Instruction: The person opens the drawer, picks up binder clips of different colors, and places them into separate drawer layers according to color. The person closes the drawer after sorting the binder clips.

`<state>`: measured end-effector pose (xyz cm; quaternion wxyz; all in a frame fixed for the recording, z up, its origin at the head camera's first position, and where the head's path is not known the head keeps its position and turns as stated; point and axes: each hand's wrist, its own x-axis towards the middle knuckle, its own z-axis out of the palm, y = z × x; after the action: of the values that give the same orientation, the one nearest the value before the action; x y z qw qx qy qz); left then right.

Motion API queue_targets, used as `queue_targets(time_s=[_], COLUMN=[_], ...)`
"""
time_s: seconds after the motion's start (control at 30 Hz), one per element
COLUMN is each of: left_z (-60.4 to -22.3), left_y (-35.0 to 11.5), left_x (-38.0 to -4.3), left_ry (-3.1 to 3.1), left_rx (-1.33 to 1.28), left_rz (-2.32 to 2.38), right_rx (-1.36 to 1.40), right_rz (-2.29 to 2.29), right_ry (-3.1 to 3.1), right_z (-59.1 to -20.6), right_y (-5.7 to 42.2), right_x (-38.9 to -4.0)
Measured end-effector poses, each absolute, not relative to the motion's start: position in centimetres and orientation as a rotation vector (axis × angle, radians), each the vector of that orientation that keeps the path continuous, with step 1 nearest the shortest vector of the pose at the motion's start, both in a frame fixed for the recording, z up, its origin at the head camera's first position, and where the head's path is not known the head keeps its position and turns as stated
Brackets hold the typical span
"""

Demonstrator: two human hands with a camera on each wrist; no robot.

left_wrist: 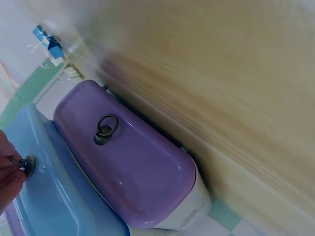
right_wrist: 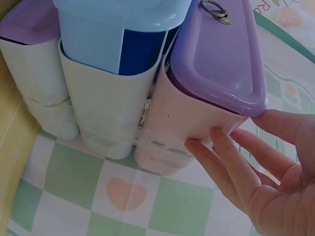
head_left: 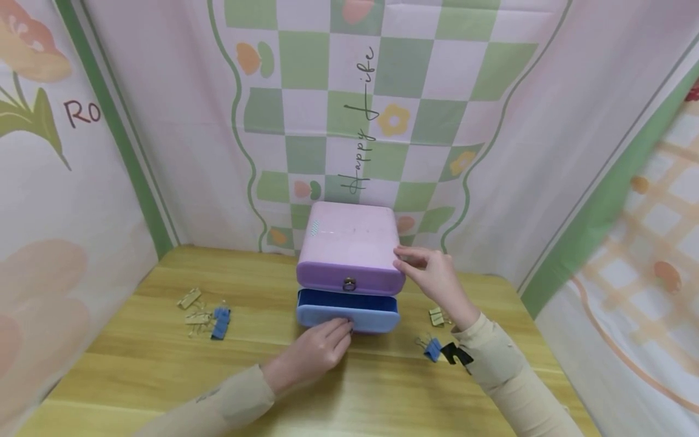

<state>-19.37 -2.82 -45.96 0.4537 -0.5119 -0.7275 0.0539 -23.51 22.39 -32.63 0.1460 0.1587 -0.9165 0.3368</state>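
Bronze ring pull: pinched in the fingertips of the left hand.
Blue drawer: middle of three, partly out; to my eye light, stiff, slick plastic, so the ring looks the surest hold.
Right hand: fingers spread, barely bent, tips touching the pink shell by its front right corner; I'd judge the stack light enough to slide without such steadying.
Purple drawers: one above, one below, each with its own ring.
Whole stack: on the desk, near the far edge, midway along.
Binder clips: yellow and blue toward the desk's left edge; yellow, blue and black toward the right.
Checked cloth: hanging behind the far edge.
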Motion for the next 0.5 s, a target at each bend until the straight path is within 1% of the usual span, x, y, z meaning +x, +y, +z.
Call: queue_targets(time_s=[0.5], left_z=[-45.65], left_y=[-2.8], left_x=[-18.32], left_ry=[-1.739], left_rx=[-1.295], left_rz=[0.121], right_rx=[0.44], right_rz=[0.965], right_ry=[-2.646], right_z=[-32.69], right_y=[22.4], right_x=[-23.55])
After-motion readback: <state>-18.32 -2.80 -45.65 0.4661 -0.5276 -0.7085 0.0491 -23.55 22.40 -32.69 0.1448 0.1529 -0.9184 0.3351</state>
